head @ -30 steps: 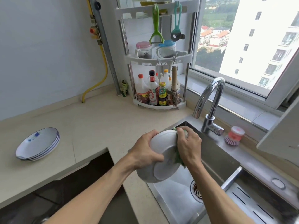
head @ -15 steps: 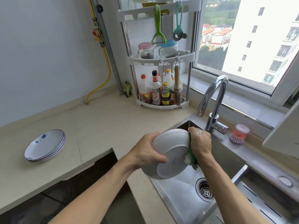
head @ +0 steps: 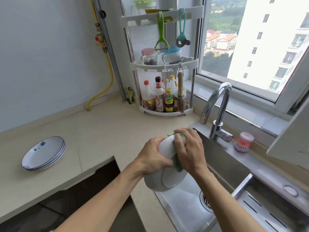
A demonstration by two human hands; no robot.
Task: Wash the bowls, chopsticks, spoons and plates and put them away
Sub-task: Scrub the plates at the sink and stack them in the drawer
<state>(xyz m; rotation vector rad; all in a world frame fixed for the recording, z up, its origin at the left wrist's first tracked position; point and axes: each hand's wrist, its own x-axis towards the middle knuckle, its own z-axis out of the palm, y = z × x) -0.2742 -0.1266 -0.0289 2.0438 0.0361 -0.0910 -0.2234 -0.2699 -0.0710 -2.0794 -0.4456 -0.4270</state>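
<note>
Hands meet over the sink [head: 224, 166]: left hand [head: 153, 158] grips a white bowl [head: 167, 179], base facing up, right hand [head: 190, 150] presses a green sponge [head: 177, 162] against it. Stacked plates [head: 43, 154] sit well apart on the worktop [head: 93, 136].

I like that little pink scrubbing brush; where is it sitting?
In the head view, the pink dish brush stands far right on the ledge behind the sink, just right of the tap, below the window.
</note>
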